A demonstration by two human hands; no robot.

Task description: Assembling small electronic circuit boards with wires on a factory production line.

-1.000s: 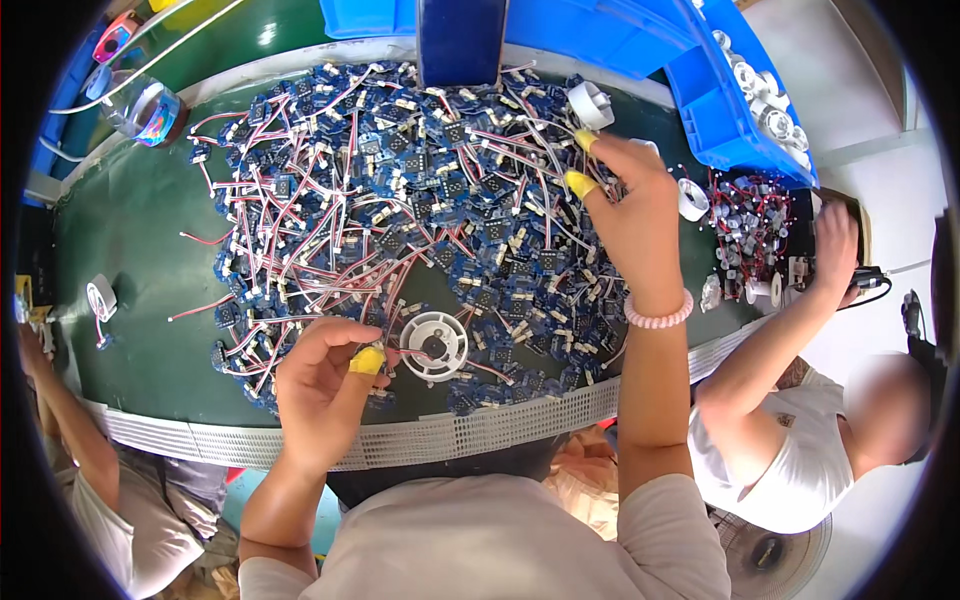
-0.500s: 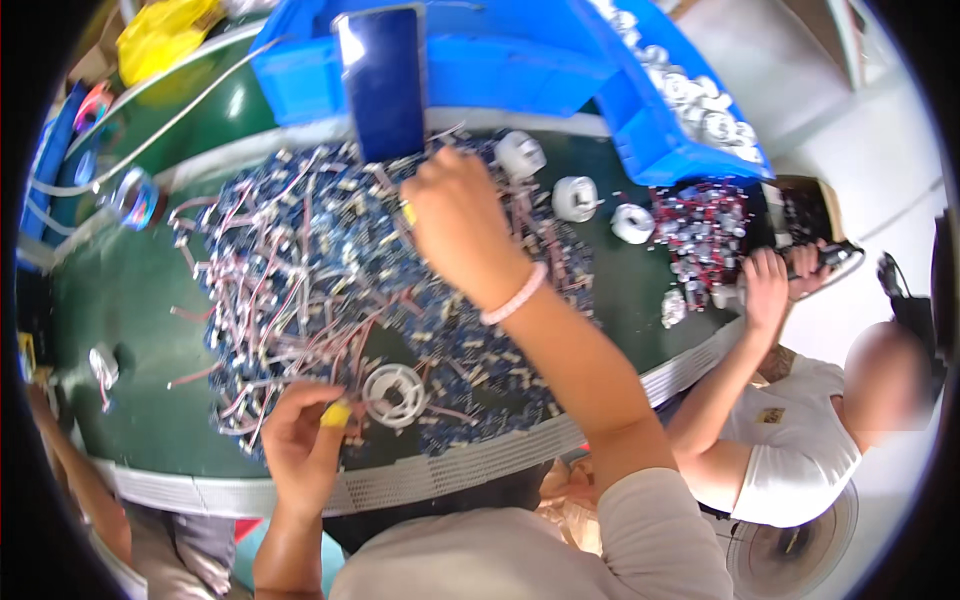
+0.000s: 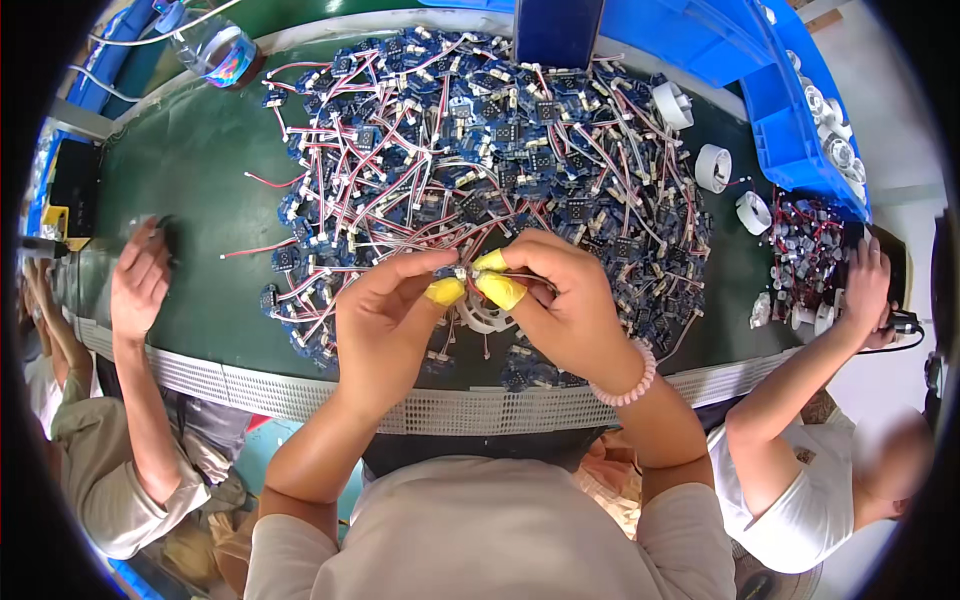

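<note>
My hands meet over the near middle of the heap, fingertips almost touching. My left hand [image 3: 385,320], a yellow finger cot on its thumb, pinches a small white wire connector [image 3: 463,272]. My right hand [image 3: 570,305], yellow cots on thumb and index finger, closes on thin wires [image 3: 540,282] by that connector. Fingers hide most of both pieces. Under them lies a white round plastic housing [image 3: 484,318], partly covered. Spread around is a large heap of blue circuit boards with red and white leads [image 3: 400,190].
Three white round housings [image 3: 713,168] stand right of the heap. Beyond are a dark blue upright panel [image 3: 558,32] and blue bins [image 3: 785,145]. Co-workers' hands [image 3: 140,280] reach in from both sides. A clear bottle [image 3: 218,55] stands far left.
My right hand has come back from the far side of the heap to meet my left. My left hand has moved up and inward. The view has shifted.
</note>
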